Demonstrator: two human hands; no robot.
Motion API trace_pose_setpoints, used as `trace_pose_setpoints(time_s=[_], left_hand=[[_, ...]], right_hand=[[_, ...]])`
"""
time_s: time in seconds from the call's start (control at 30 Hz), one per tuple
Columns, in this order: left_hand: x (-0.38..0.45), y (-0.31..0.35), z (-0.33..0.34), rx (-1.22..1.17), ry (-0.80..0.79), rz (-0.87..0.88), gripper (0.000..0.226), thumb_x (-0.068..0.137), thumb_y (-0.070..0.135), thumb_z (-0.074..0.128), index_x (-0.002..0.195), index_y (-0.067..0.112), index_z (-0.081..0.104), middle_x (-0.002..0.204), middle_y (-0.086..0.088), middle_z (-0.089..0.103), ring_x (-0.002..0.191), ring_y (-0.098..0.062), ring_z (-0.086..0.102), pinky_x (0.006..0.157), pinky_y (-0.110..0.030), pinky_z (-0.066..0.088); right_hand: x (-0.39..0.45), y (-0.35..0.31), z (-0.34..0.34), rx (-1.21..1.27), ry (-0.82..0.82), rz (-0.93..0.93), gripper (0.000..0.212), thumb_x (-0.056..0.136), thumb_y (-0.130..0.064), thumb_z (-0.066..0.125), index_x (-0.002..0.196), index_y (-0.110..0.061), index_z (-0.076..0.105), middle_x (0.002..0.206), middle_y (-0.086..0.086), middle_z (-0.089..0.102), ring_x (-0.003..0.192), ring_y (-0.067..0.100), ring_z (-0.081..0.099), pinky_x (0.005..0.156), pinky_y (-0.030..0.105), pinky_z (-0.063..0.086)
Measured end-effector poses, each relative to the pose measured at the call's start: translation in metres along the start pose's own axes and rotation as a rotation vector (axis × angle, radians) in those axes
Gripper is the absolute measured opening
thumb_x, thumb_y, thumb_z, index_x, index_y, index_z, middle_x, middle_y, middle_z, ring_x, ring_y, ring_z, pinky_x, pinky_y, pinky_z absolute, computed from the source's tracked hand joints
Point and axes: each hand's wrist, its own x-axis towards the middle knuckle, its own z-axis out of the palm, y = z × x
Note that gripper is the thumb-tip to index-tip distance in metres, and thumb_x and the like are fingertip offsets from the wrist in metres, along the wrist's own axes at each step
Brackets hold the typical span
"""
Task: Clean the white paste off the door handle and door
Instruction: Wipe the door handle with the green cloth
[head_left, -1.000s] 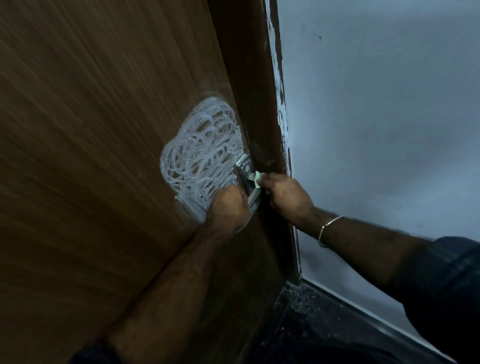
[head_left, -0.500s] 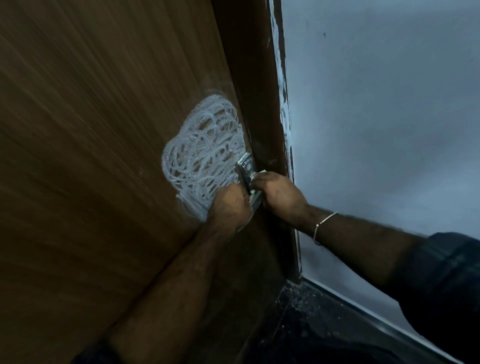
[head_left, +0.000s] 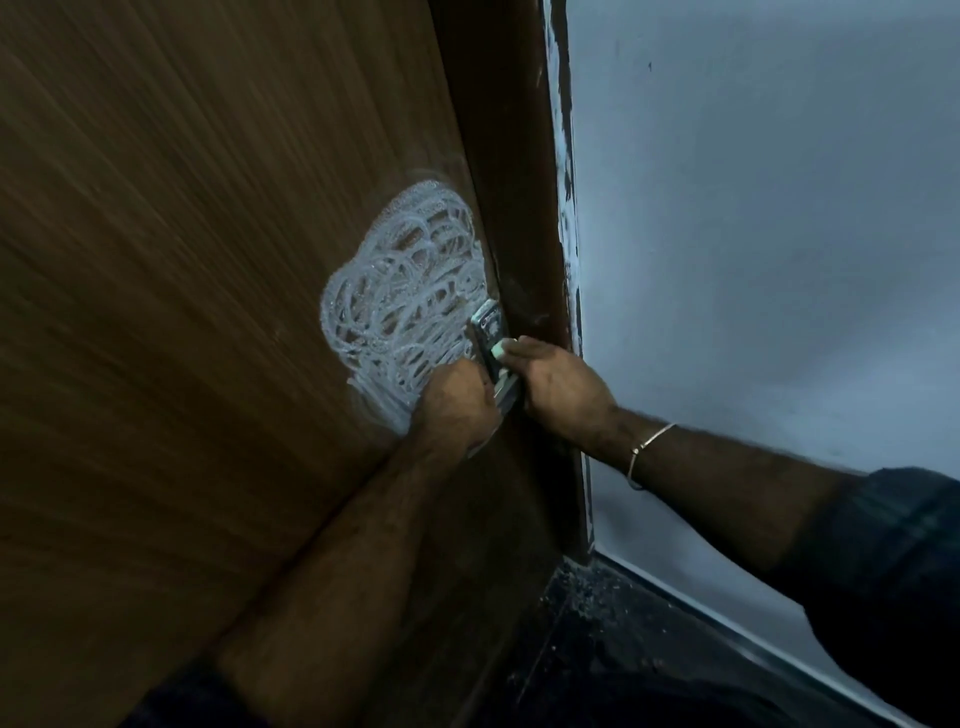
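Observation:
A brown wooden door (head_left: 182, 312) fills the left of the view. A swirled patch of white paste (head_left: 400, 296) covers it beside the metal door handle (head_left: 491, 332). My left hand (head_left: 454, 405) is curled round the lower part of the handle. My right hand (head_left: 558, 389) pinches a small pale wipe (head_left: 501, 349) and holds it against the handle's plate. Most of the handle is hidden behind both hands.
The dark door frame (head_left: 519, 208) runs down right of the handle, with white smears along its edge (head_left: 566, 182). A pale grey wall (head_left: 753, 234) stands to the right. The dark floor (head_left: 597, 649) below shows scattered crumbs near the frame.
My right hand has slid a little up and along the handle with the wipe. The left hand keeps its hold. The paste patch looks the same.

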Motion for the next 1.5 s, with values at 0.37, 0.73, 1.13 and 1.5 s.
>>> trace_pose_setpoints(time_s=[0.37, 0.73, 1.13, 1.5], left_hand=[[0.0, 0.004, -0.001, -0.032, -0.016, -0.028, 0.019, 0.093, 0.012, 0.061, 0.109, 0.004, 0.07, 0.106, -0.012, 0.07, 0.101, -0.025, 0.066, 0.08, -0.033, 0.051], [-0.003, 0.004, 0.001, -0.046, 0.006, -0.021, 0.018, 0.094, 0.016, 0.063, 0.107, 0.006, 0.071, 0.104, -0.011, 0.071, 0.094, -0.021, 0.064, 0.076, -0.029, 0.048], [-0.003, -0.002, 0.003, -0.036, 0.03, 0.009, 0.016, 0.094, 0.012, 0.061, 0.103, 0.005, 0.073, 0.101, -0.011, 0.072, 0.089, -0.02, 0.065, 0.074, -0.028, 0.05], [-0.005, -0.006, 0.006, -0.063, 0.032, 0.023, 0.015, 0.097, 0.018, 0.06, 0.106, 0.011, 0.071, 0.101, -0.005, 0.07, 0.088, -0.015, 0.063, 0.072, -0.023, 0.042]], right_hand=[[0.01, 0.005, 0.004, 0.021, -0.09, 0.122, 0.053, 0.093, -0.011, 0.053, 0.145, -0.009, 0.045, 0.149, 0.012, 0.047, 0.134, 0.028, 0.049, 0.113, 0.035, 0.038], [0.01, -0.008, 0.028, 1.083, 0.238, 0.865, 0.028, 0.095, -0.026, 0.061, 0.12, -0.016, 0.068, 0.14, -0.006, 0.058, 0.129, 0.009, 0.053, 0.108, 0.024, 0.038], [0.018, -0.019, 0.018, 1.422, 0.481, 1.244, 0.015, 0.084, -0.007, 0.074, 0.098, -0.002, 0.075, 0.092, 0.009, 0.075, 0.077, 0.018, 0.069, 0.073, 0.028, 0.062], [-0.004, -0.043, 0.033, 2.272, 0.363, 1.074, 0.014, 0.101, -0.002, 0.044, 0.099, -0.004, 0.059, 0.097, 0.013, 0.064, 0.09, 0.021, 0.061, 0.096, 0.036, 0.048]])
